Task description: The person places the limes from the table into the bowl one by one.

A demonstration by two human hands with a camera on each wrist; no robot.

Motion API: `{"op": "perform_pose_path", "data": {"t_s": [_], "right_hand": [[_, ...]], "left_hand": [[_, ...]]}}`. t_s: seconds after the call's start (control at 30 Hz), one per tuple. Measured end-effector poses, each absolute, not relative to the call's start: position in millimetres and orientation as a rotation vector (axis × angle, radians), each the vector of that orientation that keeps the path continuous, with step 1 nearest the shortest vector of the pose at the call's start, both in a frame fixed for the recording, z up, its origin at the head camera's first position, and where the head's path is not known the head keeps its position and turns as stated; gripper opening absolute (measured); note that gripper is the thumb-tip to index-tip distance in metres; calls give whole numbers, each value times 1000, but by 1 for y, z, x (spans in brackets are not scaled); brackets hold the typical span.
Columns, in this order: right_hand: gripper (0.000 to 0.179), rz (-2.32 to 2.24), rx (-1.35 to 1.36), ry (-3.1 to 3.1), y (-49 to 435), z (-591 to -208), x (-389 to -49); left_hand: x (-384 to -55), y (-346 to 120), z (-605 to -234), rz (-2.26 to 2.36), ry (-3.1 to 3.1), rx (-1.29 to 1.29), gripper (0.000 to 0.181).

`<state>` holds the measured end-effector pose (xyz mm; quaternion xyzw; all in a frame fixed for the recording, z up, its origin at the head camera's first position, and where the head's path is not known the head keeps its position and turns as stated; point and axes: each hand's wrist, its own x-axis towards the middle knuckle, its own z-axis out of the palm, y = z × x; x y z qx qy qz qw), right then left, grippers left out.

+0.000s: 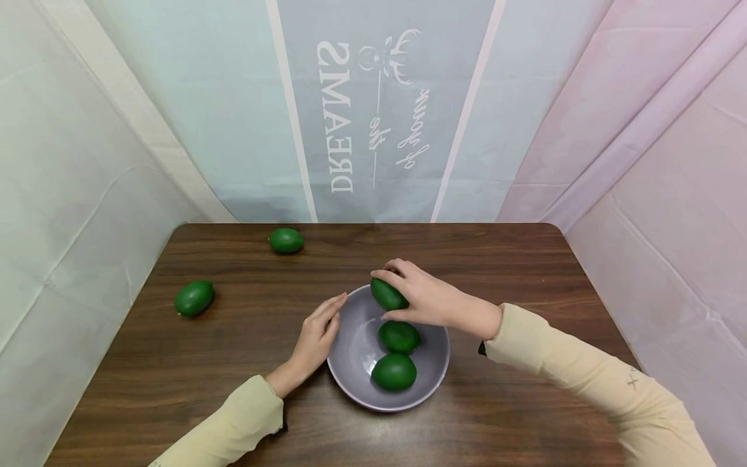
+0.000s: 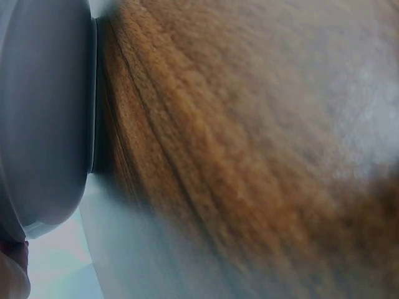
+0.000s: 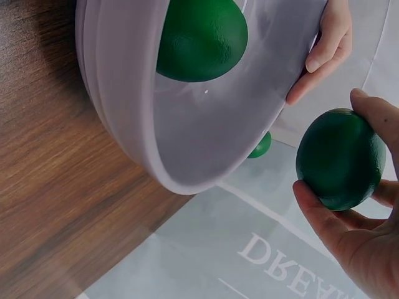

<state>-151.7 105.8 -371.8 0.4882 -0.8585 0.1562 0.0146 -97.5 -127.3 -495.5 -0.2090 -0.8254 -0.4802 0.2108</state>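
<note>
My right hand [image 1: 428, 297] pinches a green lime [image 1: 386, 295] between thumb and fingers, over the far side of a grey-purple bowl [image 1: 353, 344]. The right wrist view has this held lime [image 3: 341, 159] above the bowl's rim. Inside the bowl lie a middle lime [image 1: 399, 336] and a nearer lime [image 1: 393, 372], side by side. With fingers extended, my left hand [image 1: 315, 334] rests against the bowl's left rim. The left wrist view catches the outer wall of the bowl [image 2: 47, 112] and a bit of a finger [image 2: 14, 274] in the lower corner.
Two more limes are on the brown wooden table [image 1: 502, 402]: one lime [image 1: 194, 298] at the left, another lime [image 1: 286, 240] near the back edge. Behind the table hangs a printed cloth [image 1: 385, 207], with pale cloth walls at both sides.
</note>
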Motion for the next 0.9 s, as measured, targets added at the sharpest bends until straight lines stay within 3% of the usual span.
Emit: {"op": "perform_pose_path", "data": {"t_s": [0.9], "right_hand": [[64,419,1671,-2700,90,-369,-155]], "left_hand": [[-101,-129,-484,-1351,-2328,-566,33]]}}
